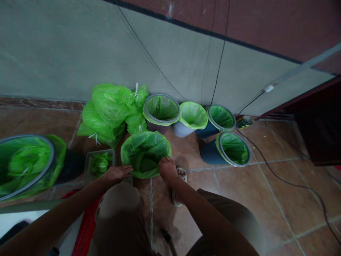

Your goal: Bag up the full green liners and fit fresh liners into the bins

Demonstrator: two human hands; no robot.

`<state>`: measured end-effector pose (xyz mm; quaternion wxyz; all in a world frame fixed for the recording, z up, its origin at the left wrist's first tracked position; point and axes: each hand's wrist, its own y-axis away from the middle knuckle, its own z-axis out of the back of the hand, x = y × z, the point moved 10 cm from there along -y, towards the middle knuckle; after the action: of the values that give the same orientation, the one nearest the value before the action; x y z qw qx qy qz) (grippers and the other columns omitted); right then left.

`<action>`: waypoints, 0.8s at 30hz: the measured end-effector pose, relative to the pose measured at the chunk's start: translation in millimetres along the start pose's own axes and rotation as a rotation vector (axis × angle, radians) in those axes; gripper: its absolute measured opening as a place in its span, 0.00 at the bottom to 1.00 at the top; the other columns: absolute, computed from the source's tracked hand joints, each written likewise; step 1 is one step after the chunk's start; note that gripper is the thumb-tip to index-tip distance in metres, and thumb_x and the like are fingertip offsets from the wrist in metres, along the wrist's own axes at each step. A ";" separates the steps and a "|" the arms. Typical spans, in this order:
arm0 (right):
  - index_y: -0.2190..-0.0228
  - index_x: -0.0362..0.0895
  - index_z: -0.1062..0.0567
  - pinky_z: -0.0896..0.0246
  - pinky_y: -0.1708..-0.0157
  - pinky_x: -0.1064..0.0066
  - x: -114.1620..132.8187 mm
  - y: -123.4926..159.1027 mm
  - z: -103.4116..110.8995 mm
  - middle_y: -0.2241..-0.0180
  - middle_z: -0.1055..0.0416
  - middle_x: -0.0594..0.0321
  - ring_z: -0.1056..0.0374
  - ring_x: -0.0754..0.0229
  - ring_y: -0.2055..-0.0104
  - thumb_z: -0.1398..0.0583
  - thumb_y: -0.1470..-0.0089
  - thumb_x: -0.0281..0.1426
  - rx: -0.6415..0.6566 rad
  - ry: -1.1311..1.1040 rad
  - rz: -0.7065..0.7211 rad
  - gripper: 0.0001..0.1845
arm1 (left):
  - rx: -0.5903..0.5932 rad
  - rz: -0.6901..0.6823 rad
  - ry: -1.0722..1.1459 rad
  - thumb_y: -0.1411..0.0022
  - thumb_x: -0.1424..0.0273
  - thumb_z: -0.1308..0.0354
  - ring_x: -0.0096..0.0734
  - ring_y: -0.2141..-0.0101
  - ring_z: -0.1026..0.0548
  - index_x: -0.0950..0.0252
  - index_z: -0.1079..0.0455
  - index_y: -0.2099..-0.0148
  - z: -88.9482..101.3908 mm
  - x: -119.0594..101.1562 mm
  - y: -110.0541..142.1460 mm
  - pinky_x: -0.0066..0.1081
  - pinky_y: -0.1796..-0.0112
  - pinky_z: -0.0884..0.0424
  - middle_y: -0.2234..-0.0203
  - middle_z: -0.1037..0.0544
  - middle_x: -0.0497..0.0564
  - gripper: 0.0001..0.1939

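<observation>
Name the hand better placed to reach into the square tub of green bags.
Left, I'd judge. The left hand is at the near-left rim of the open green liner, right beside the square tub; the right hand is at the liner's opposite side, farther away.

A: Recorded for the thin, translucent green plastic liner with a round open mouth (pixel 146 144)?
B: Crinkled film, lightly glossy.
A: For the bulging green plastic bags by the wall (pixel 110 106)?
B: Wrinkled, translucent, with soft sheen.
A: For the round blue plastic bin with a grey rim (pixel 209 153)?
B: Smooth, mostly matt.
A: For the brown square floor tiles (pixel 234 186)?
B: Smooth, dull sheen, ceramic by look.
A: For the pale grey-green painted wall (pixel 66 53)?
B: Matt, fairly smooth.
</observation>
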<state>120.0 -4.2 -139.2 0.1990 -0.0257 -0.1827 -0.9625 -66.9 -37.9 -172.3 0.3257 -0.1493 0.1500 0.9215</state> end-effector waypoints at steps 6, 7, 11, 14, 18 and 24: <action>0.65 0.39 0.23 0.47 0.56 0.57 -3.9 -4.1 22.7 0.61 0.29 0.46 0.39 0.48 0.52 0.48 0.43 0.23 -0.069 -0.004 -0.196 0.13 | 0.033 0.031 -0.061 0.33 0.66 0.55 0.34 0.54 0.24 0.63 0.31 0.47 0.8 1.3 -1.3 0.31 0.57 0.26 0.49 0.25 0.56 0.18; 0.65 0.39 0.24 0.47 0.55 0.57 -3.1 -2.5 27.4 0.61 0.29 0.46 0.39 0.48 0.53 0.48 0.43 0.23 -0.092 -0.005 -0.192 0.13 | 0.037 0.028 -0.061 0.34 0.67 0.54 0.34 0.53 0.25 0.63 0.31 0.47 0.6 0.9 -2.2 0.31 0.56 0.26 0.49 0.25 0.55 0.17; 0.65 0.42 0.26 0.46 0.56 0.61 25.9 15.0 35.3 0.61 0.30 0.52 0.39 0.51 0.55 0.48 0.42 0.25 -0.187 -0.058 0.029 0.11 | 0.042 0.029 -0.027 0.35 0.68 0.51 0.32 0.52 0.25 0.62 0.31 0.48 -5.4 2.4 -3.9 0.30 0.54 0.28 0.50 0.25 0.55 0.15; 0.62 0.43 0.27 0.44 0.56 0.65 67.0 32.7 15.1 0.60 0.30 0.57 0.38 0.55 0.57 0.47 0.43 0.25 -0.146 -0.127 0.265 0.10 | 0.023 0.039 0.001 0.34 0.68 0.52 0.32 0.54 0.25 0.62 0.31 0.49 -7.6 3.0 -3.4 0.29 0.55 0.28 0.51 0.25 0.54 0.15; 0.53 0.42 0.31 0.44 0.53 0.65 96.0 31.9 -16.6 0.58 0.29 0.58 0.36 0.56 0.56 0.45 0.45 0.25 -0.092 -0.134 0.315 0.16 | 0.020 0.032 0.022 0.35 0.70 0.54 0.32 0.56 0.25 0.63 0.30 0.50 -1.9 -2.7 -3.1 0.29 0.57 0.28 0.53 0.25 0.55 0.15; 0.60 0.40 0.28 0.42 0.53 0.62 92.0 6.0 -37.0 0.62 0.26 0.53 0.31 0.55 0.59 0.47 0.45 0.24 0.072 -0.063 0.233 0.11 | 0.010 0.021 -0.003 0.36 0.73 0.52 0.33 0.52 0.26 0.65 0.30 0.49 9.7 -9.7 -3.9 0.30 0.52 0.30 0.51 0.25 0.56 0.15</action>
<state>38.6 -57.1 -160.4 0.3043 -0.0697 -0.2193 -0.9244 -58.9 -36.8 -160.6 0.3171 -0.1445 0.1556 0.9243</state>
